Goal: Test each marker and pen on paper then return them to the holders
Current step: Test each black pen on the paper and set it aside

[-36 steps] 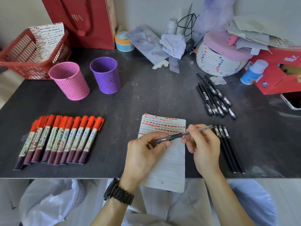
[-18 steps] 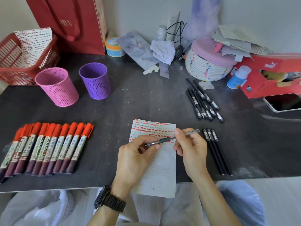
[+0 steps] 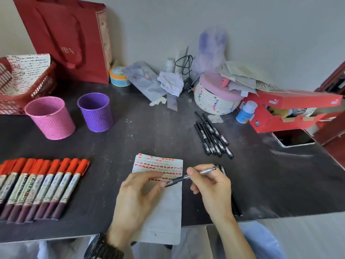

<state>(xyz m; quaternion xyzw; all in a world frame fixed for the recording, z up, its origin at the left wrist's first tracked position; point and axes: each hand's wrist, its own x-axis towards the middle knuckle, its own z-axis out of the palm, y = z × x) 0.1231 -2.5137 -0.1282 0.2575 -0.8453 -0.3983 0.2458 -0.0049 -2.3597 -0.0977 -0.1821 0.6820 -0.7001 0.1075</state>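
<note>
My right hand grips the barrel of a black-and-clear pen, held level just above the paper. The fingertips of my left hand pinch the pen's dark left end. The top of the lined paper is covered in rows of red marks. A row of several red-capped markers lies at the left. An empty pink holder and a purple holder stand behind them. A bunch of black pens lies further back on the right, and a few more black pens lie partly under my right hand.
A red basket and a red bag are at the back left. Clutter lines the wall: a tape roll, a woven basket, a white bottle, a red shoebox. A phone lies at the right.
Both hands keep their hold on the pen over the paper. The view has shifted, so the table's contents sit further left and lower in the frame.
</note>
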